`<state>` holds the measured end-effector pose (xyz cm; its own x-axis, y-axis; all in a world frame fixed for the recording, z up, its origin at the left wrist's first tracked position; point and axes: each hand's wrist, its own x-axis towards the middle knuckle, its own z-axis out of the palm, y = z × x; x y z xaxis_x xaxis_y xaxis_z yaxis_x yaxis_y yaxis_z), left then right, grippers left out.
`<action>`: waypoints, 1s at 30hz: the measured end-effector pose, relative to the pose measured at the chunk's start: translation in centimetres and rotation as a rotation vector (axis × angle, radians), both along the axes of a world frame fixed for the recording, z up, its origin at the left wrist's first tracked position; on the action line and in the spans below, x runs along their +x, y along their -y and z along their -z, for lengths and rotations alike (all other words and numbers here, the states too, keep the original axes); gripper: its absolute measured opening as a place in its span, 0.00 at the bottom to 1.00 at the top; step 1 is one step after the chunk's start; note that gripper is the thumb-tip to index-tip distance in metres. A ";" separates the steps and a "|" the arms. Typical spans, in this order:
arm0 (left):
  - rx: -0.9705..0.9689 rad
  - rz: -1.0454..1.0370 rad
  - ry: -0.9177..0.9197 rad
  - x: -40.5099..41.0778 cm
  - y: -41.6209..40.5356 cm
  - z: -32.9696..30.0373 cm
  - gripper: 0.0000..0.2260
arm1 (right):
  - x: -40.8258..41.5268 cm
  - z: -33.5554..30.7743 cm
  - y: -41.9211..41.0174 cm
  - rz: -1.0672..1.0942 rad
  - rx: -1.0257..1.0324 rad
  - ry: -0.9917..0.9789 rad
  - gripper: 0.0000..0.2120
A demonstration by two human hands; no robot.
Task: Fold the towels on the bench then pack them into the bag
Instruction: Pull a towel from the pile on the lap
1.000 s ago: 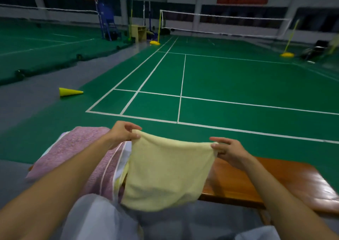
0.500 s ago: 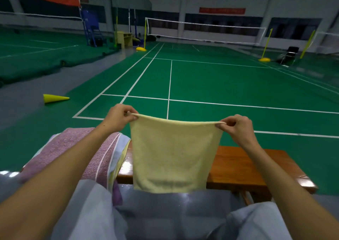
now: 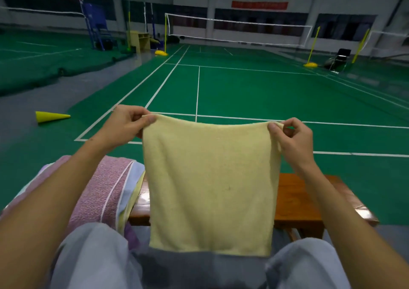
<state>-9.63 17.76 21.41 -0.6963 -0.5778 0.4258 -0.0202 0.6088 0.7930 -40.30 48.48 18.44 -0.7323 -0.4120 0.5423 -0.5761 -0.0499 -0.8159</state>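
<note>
- Pale yellow towel (image 3: 210, 184) hanging flat and upright in mid-air, in front of the table (image 3: 296, 202), top edge pulled nearly straight with a slight sag in the middle, bottom edge down between the knees.
- Left hand (image 3: 127, 123) on the top left corner, grip closed tight, thumb and forefinger pinching the cloth, remaining fingers curled beside.
- Right hand (image 3: 292, 137) on the top right corner, same closed pinch, corner of cloth peeking past the fingertips.
- No fold visible yet in this towel; judged as the spreading step just ahead of the first fold.
- Pink towel (image 3: 99, 189) with white stripes piled on the left end of the table, pale blue and yellow layers showing at its right edge, still to be folded by the look of it.
- Bag nowhere in view; packing judged well off.
- Risks from here: only small corner pinches on soft terry, so a slip at either corner likely to drop one side and spoil the alignment.
- Uneven height of the two corners likely to give a skewed fold.
- Bottom edge hanging low near the grey floor (image 3: 199, 271), so a lowered grip likely to drag it there.
- Yellow cone (image 3: 52, 116) lying on the green court, far left, well apart.
</note>
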 end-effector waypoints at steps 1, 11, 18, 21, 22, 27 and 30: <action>0.018 -0.012 0.058 -1.2 1.0 1.0 0.07 | -1.1 1.1 1.3 0.030 0.042 0.027 0.13; 0.054 -0.249 0.523 -15.3 13.1 20.3 0.08 | -12.6 19.3 16.4 0.127 0.567 0.293 0.11; 0.080 -0.274 0.723 -17.9 17.9 28.9 0.09 | -15.4 25.3 19.5 0.205 0.848 0.118 0.14; 0.032 -0.321 0.715 -17.6 16.7 28.2 0.03 | -14.4 25.0 17.8 0.221 0.870 0.028 0.17; -0.014 -0.338 0.717 -17.4 15.9 27.4 0.03 | -14.1 25.0 17.0 0.221 0.859 0.013 0.18; -0.094 -0.283 0.677 -16.2 10.4 24.0 0.03 | -10.6 23.5 12.0 0.279 0.944 0.104 0.13; -0.066 -0.166 0.662 -15.9 6.2 23.5 0.04 | -8.5 24.0 9.2 0.277 1.015 0.258 0.13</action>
